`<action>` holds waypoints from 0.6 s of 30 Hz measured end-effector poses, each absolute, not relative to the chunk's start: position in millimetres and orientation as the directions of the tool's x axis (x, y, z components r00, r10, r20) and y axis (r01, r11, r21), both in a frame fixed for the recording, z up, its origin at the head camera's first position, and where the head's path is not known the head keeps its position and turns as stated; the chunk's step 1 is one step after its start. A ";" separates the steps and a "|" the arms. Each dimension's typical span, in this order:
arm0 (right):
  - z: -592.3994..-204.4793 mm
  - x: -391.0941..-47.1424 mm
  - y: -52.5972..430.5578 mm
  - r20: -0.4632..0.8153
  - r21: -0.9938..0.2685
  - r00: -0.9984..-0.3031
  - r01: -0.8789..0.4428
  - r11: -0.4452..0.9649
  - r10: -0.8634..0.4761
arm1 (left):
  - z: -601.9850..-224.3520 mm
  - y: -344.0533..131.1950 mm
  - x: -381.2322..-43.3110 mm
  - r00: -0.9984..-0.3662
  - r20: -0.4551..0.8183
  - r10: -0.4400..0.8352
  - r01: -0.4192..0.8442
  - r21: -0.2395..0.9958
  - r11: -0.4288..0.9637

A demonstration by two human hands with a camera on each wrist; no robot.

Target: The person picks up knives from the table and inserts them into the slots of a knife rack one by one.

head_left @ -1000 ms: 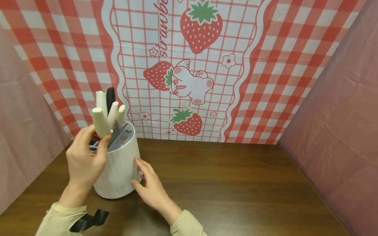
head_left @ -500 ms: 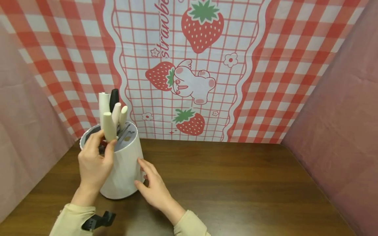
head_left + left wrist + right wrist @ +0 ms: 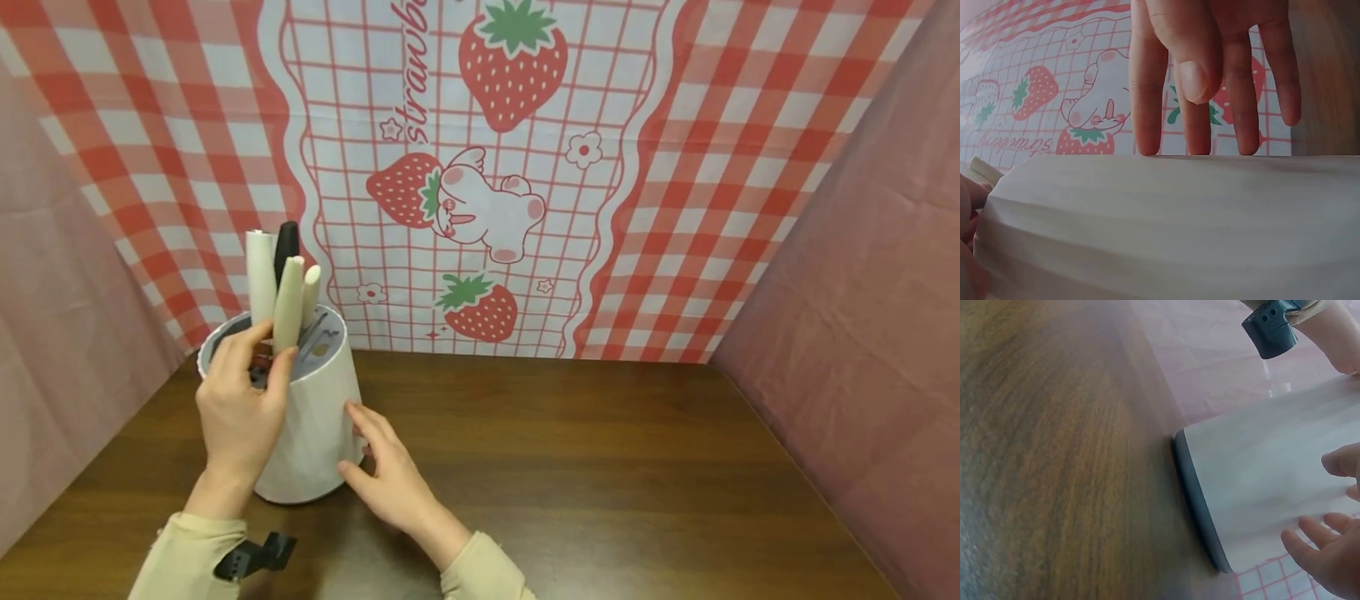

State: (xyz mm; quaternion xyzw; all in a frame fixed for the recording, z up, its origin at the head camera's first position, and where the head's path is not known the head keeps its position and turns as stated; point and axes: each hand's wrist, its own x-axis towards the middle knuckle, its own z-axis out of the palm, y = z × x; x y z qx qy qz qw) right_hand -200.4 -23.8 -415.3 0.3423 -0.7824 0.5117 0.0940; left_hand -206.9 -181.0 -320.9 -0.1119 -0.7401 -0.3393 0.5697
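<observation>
A white cylindrical knife holder (image 3: 317, 433) stands on the brown wooden table (image 3: 600, 475) at the left. Cream handles and one black handle (image 3: 287, 242) stick out of its top. My left hand (image 3: 270, 350) reaches over the rim and pinches a cream knife handle (image 3: 288, 296) between thumb and fingers. To the holder's right, my right hand (image 3: 366, 450) lies with straight fingers touching its side. In the left wrist view the holder (image 3: 1166, 225) fills the frame, with the right hand's fingers (image 3: 1241, 94) behind it. The right wrist view shows the holder's grey base (image 3: 1197, 500).
A red-checked strawberry cloth (image 3: 480, 167) hangs behind the table, and pink cloth walls (image 3: 862, 292) close in both sides. The bare wood (image 3: 1054, 456) stretches to the right of the holder. A black wrist camera (image 3: 255, 557) sits on my left sleeve.
My left hand has lowered the cream-handled knife into the holder; its handle now stands upright among the others. The right hand has stayed against the holder's side.
</observation>
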 end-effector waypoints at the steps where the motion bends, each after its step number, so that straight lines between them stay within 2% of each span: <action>1: -415.4 -200.4 -23.7 0.497 -0.737 -0.748 -0.631 0.243 -0.439 | -321.2 -181.0 -206.9 -0.326 0.918 -0.225 0.550 0.378 0.745; 11: -413.4 -200.0 -22.1 0.483 -0.736 -0.748 -0.628 0.251 -0.455 | -321.2 -180.1 -203.5 -0.323 0.911 -0.255 0.545 0.399 0.737; 18: -413.4 -198.9 -21.4 0.483 -0.731 -0.743 -0.634 0.254 -0.464 | -320.5 -176.5 -198.1 -0.246 0.907 -0.341 0.569 0.420 0.707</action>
